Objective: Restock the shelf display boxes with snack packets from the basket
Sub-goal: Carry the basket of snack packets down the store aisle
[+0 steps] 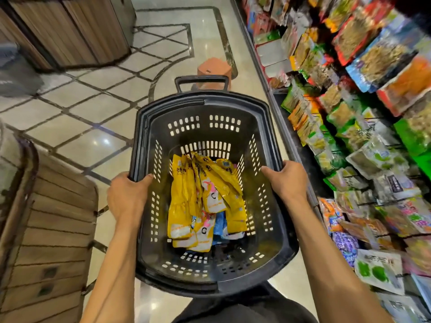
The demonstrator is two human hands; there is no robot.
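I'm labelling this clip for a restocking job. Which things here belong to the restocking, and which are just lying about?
Job: basket, yellow packets, shelf, left hand, right hand, both gripping the basket.
Lying about: stool, wooden crates.

Black slotted basket (200, 99) upright; yellow snack pkts (184, 201) heaped inside, maybe blue underneath.

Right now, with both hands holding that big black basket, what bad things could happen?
Both the left hand and right hand grip the black plastic basket by its rim only, so it might tip and spill the loose yellow snack packets. The orange plastic stool stands just ahead: a possible trip. The basket's right side is near the colourful shelf packets and might knock some off.
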